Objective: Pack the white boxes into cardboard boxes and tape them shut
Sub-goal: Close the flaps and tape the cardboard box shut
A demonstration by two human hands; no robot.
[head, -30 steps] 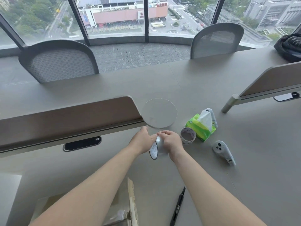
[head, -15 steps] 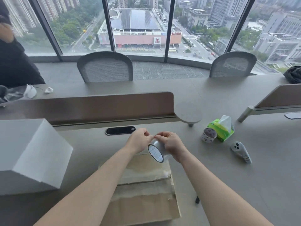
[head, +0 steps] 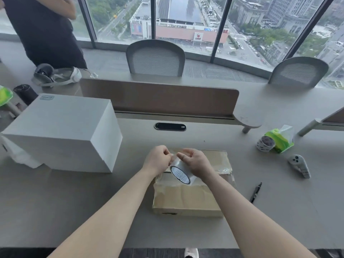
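Note:
A flat cardboard box (head: 188, 199) with old clear tape on its top lies on the grey table in front of me. Just above it I hold a roll of clear tape (head: 181, 173). My right hand (head: 197, 162) grips the roll from the right. My left hand (head: 157, 160) pinches at the tape's edge on the roll's upper left side. A large white box (head: 63, 131) stands on the table to the left, apart from the cardboard box.
A brown desk divider (head: 158, 98) runs behind the boxes. To the right lie a second tape roll (head: 265, 143), a green tissue pack (head: 281, 139), a grey controller (head: 299, 165) and a black pen (head: 256, 192). A person in black stands far left by a headset (head: 55, 75).
The view has swung left and down, bringing the white box and the whole cardboard box into sight. Both hands stay on the tape roll, now over the cardboard box.

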